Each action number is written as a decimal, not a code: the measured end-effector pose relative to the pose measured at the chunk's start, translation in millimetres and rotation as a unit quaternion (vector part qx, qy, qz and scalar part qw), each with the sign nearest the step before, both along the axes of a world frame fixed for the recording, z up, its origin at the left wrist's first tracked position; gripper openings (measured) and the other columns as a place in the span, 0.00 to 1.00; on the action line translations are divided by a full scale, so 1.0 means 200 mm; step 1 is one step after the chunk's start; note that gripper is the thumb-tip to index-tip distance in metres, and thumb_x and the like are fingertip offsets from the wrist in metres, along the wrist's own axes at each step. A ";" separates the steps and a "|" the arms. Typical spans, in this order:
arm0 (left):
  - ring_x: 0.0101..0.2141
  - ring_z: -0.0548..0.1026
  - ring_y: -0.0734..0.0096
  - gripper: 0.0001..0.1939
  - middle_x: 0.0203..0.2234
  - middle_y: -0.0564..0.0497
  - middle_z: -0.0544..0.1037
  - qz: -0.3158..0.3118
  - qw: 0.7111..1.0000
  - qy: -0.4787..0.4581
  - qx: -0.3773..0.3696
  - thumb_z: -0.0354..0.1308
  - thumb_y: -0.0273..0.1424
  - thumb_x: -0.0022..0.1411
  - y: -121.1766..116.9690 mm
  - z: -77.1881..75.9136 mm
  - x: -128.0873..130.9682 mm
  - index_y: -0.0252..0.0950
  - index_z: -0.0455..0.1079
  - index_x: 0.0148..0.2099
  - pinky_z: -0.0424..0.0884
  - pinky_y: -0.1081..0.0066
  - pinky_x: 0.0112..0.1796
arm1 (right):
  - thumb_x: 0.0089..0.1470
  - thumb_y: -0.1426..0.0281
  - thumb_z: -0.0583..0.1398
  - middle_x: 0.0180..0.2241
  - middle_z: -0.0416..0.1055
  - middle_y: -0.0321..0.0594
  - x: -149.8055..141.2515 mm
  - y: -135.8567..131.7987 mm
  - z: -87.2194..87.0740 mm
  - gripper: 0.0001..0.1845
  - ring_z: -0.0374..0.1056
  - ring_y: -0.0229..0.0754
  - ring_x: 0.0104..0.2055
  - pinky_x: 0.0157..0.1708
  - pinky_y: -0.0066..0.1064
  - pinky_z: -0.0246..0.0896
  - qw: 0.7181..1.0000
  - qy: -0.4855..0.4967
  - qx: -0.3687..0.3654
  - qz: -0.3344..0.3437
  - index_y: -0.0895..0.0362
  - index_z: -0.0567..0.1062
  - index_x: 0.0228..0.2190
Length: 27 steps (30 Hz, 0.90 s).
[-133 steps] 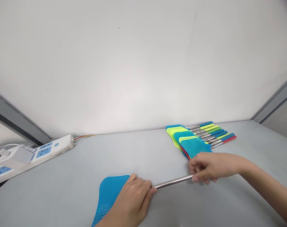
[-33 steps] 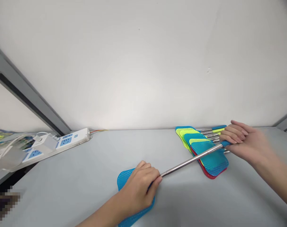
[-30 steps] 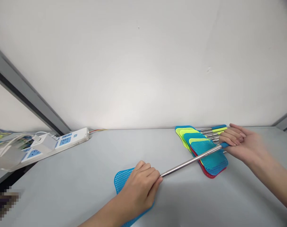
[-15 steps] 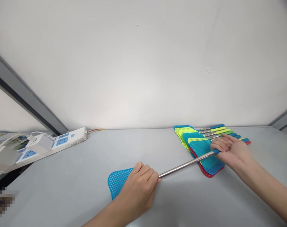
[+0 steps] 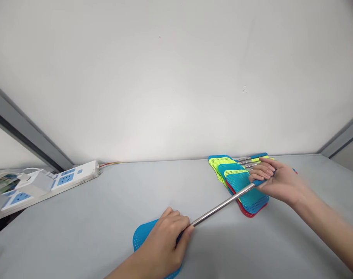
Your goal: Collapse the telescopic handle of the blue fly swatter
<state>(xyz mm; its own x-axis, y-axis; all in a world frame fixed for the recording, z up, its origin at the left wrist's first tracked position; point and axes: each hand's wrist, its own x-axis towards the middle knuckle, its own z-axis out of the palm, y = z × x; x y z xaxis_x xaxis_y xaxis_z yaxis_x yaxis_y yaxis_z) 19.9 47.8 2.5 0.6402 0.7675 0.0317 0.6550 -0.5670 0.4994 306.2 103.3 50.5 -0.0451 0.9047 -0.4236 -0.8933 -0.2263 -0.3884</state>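
Note:
A blue fly swatter lies across the grey table (image 5: 92,221), its mesh head (image 5: 140,237) near me and its telescopic steel shaft (image 5: 220,204) slanting up to the right. My left hand (image 5: 165,244) rests closed over the head where the shaft joins it. Around the blue grip at the far end of the shaft, my right hand (image 5: 274,180) has its fingers curled. That end hovers over a fanned pile of swatters (image 5: 240,182) in blue, yellow-green and red.
A white and blue power strip (image 5: 60,180) with a plugged-in adapter (image 5: 38,182) lies at the left along the white wall. Grey frame bars run at both sides. Bare table stretches between the strip and the pile.
My right hand has slid in along the handle toward my left hand, and the steel shaft now looks shorter. The left hand has stayed pressed on the mesh head.

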 end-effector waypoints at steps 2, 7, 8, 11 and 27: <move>0.26 0.59 0.74 0.16 0.20 0.55 0.59 0.008 0.999 -0.013 -0.047 0.36 0.35 0.63 0.01 0.01 0.00 0.36 0.49 0.23 0.58 0.71 0.33 | 0.48 0.76 0.50 0.13 0.46 0.29 0.01 0.01 0.00 0.17 0.45 0.32 0.14 0.14 0.27 0.47 0.998 0.034 0.042 0.015 0.55 0.46 0.16; 0.27 0.59 0.76 0.19 0.20 0.57 0.56 0.010 0.984 -0.049 -0.172 0.37 0.41 0.62 0.05 0.05 -0.02 0.36 0.49 0.23 0.57 0.77 0.31 | 0.50 0.74 0.50 0.15 0.51 0.29 0.05 0.03 -0.01 0.16 0.48 0.32 0.17 0.17 0.26 0.51 0.979 0.083 0.182 0.050 0.55 0.49 0.17; 0.26 0.58 0.77 0.19 0.20 0.57 0.56 0.000 0.979 -0.054 -0.197 0.37 0.41 0.61 0.06 0.07 -0.03 0.36 0.50 0.23 0.57 0.77 0.30 | 0.51 0.74 0.50 0.15 0.50 0.29 0.06 0.03 -0.01 0.16 0.47 0.32 0.16 0.17 0.25 0.51 0.975 0.076 0.204 0.051 0.55 0.49 0.17; 0.24 0.58 0.78 0.19 0.20 0.57 0.58 -0.037 0.966 -0.063 -0.248 0.36 0.41 0.62 0.07 0.09 -0.03 0.36 0.52 0.23 0.56 0.78 0.26 | 0.52 0.73 0.51 0.12 0.46 0.29 0.09 0.03 0.00 0.20 0.43 0.32 0.15 0.15 0.25 0.48 0.968 0.032 0.247 0.043 0.56 0.47 0.15; 0.24 0.61 0.75 0.15 0.18 0.56 0.61 0.027 1.000 -0.001 0.007 0.40 0.33 0.62 -0.03 -0.05 0.04 0.36 0.52 0.22 0.59 0.72 0.30 | 0.50 0.76 0.47 0.09 0.36 0.28 0.08 0.07 -0.10 0.21 0.35 0.32 0.12 0.09 0.25 0.39 0.996 -0.002 0.092 -0.019 0.56 0.40 0.14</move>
